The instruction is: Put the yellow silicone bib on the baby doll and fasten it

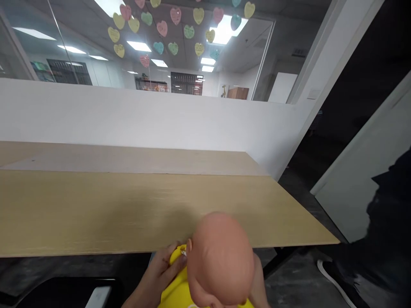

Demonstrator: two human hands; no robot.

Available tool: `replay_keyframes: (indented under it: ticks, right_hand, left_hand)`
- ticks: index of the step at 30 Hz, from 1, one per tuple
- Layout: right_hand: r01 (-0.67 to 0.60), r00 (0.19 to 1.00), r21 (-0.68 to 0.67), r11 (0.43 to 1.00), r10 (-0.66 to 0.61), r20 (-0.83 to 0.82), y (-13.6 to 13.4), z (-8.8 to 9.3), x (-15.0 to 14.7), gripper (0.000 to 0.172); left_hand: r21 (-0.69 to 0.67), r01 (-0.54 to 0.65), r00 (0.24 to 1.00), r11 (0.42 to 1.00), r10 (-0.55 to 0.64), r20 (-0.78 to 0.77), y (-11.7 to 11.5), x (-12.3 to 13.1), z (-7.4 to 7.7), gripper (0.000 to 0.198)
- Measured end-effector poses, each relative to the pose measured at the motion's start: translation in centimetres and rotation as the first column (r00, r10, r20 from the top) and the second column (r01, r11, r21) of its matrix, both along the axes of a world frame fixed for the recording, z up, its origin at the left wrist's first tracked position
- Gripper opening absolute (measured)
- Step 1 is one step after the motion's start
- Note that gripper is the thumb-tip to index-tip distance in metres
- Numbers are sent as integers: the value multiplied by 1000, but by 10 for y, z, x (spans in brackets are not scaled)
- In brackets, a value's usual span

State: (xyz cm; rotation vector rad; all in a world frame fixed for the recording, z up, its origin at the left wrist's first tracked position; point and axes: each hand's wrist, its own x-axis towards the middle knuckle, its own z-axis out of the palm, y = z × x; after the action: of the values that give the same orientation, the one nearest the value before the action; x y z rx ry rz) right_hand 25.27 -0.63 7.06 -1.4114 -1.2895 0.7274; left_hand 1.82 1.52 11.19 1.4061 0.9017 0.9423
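Observation:
A baby doll [221, 256] with a bald head is in front of me at the bottom of the head view, below the table's front edge. It wears a yellow garment [176, 293]. My left hand [163, 271] is closed on the yellow cloth by the doll's shoulder, just beside its ear. A small whitish bit shows at the fingertips there, too small to name. On the other side, my right hand [260, 284] is mostly covered by the doll's head, and its fingers are hidden.
A light wood table [96, 209] stretches across ahead, against a white wall [144, 122] with a window bearing heart-shaped notes [176, 16]. At right a person in dark clothes [385, 239] stands by a pale door [356, 184]. A black chair [67, 293] is lower left.

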Motion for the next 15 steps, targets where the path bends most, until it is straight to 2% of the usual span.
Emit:
replay_keyframes:
  ticks: [3,4,7,11,13,15]
  right_hand:
    - [-49,999,14,999,49,-20,21,44,4,24]
    - [-110,994,11,994,110,-22,30,58,5,25]
    - [-228,973,-11,974,229,16,59,90,9,28]
    - [-177,957,-85,981,191,219,102,116,14,36]
    - [-119,933,-96,988,144,328,124,123,15,38]
    - [-63,901,-58,996,81,425,147,126,15,38]
  left_hand:
    - [-132,82,990,988,-65,128,14,2,26,43]
    - [-176,101,982,979,-69,178,19,3,34,46]
    - [-258,85,970,962,-21,244,37,2,55,53]
    - [-227,-27,986,974,63,153,66,-2,76,48]
    - [-196,-29,992,980,53,118,86,-4,78,46]
    - [-166,-19,996,986,34,85,111,-3,75,46]
